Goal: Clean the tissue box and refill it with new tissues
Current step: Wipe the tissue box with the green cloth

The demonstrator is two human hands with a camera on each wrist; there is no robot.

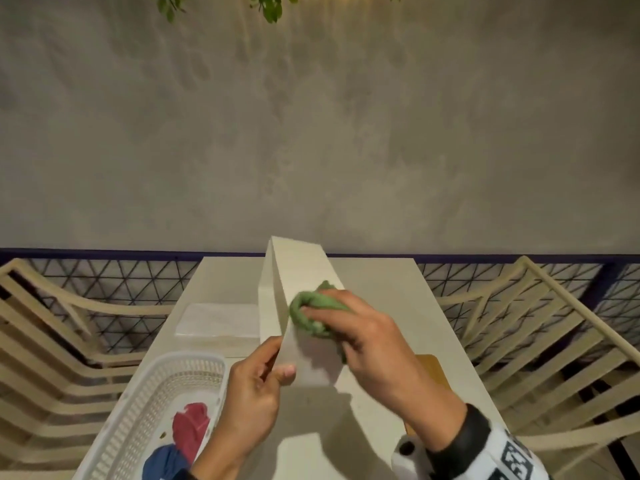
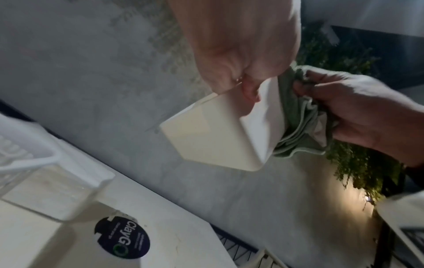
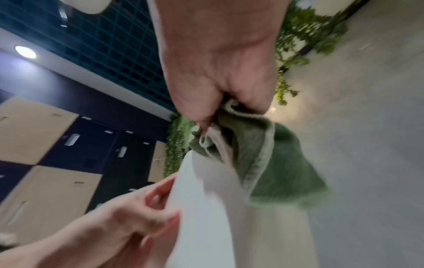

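A long cream tissue box (image 1: 298,271) is held up off the white table (image 1: 377,282), tilted away from me. My left hand (image 1: 256,382) pinches its near end, thumb on the upper face. My right hand (image 1: 363,334) grips a bunched green cloth (image 1: 308,311) and presses it against the box's upper face. The left wrist view shows the box (image 2: 213,137) from below with the cloth (image 2: 298,127) on its far side. The right wrist view shows the cloth (image 3: 270,163) bunched in my fingers over the box (image 3: 220,217). A stack of white tissues (image 1: 218,323) lies on the table left of the box.
A white plastic basket (image 1: 145,410) at the near left holds a red cloth (image 1: 190,427) and a blue cloth (image 1: 166,462). A wooden piece (image 1: 433,372) lies on the table under my right forearm. Slatted chairs (image 1: 540,341) flank the table. A dark round sticker (image 2: 121,237) sits on the tabletop.
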